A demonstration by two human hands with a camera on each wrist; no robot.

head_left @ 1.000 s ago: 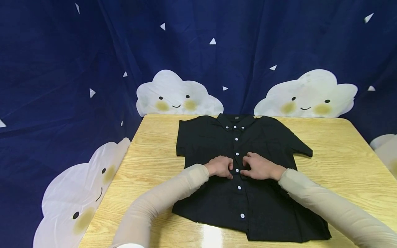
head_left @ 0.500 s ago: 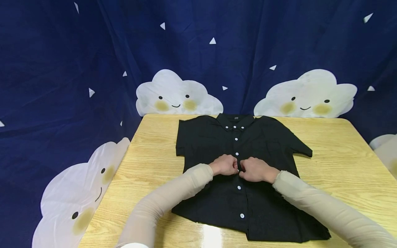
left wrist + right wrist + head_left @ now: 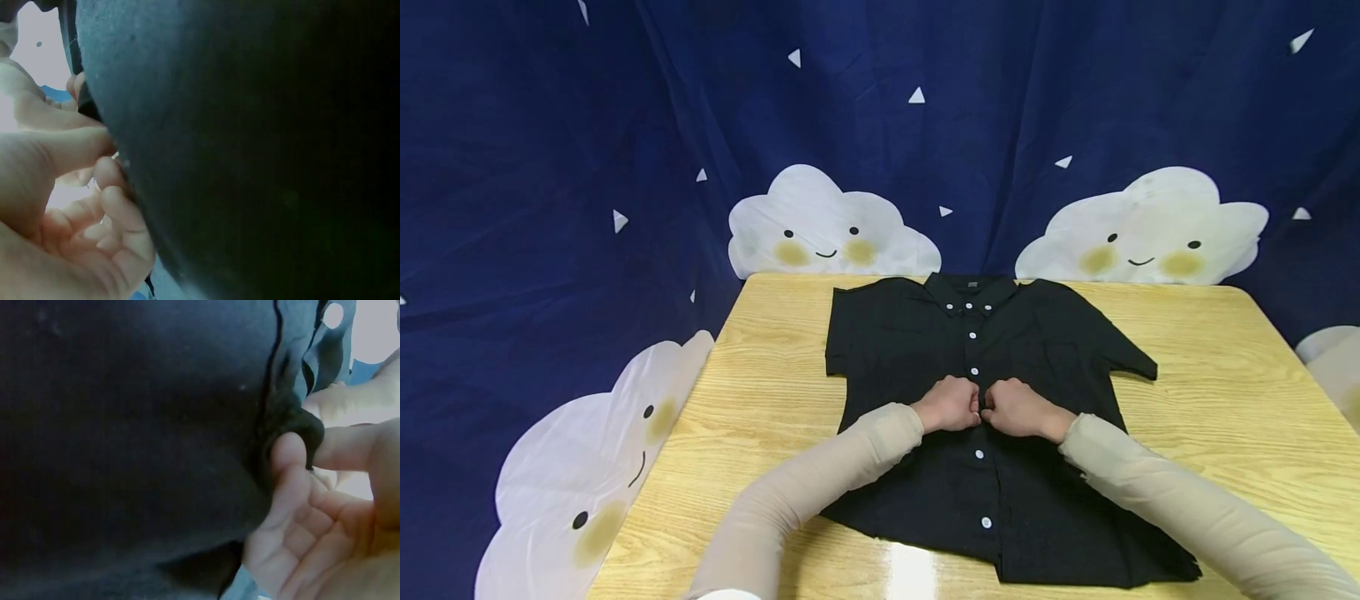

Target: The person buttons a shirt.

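A black short-sleeved shirt (image 3: 1060,508) lies face up, collar at the far side, with white buttons down its front. At mid-placket my left hand (image 3: 952,404) pinches the shirt's front between thumb and fingers; in the left wrist view a sliver of something pale shows at its fingertips (image 3: 109,169). Close on the right, my right hand (image 3: 1022,408) pinches a fold of the placket, seen bunched between thumb and finger in the right wrist view. One white button (image 3: 333,315) shows above that grip. The button between the two hands is hidden in the head view.
The shirt rests on a light wood-grain table (image 3: 775,350). A dark blue curtain (image 3: 865,100) with smiling white clouds hangs behind and to the left of it. Pale sleeves (image 3: 820,475) cover both forearms.
Both hands have come together at the placket, the left moving right. Their fingers have gone from loosely spread to pinching the cloth. The shirt stays in place.
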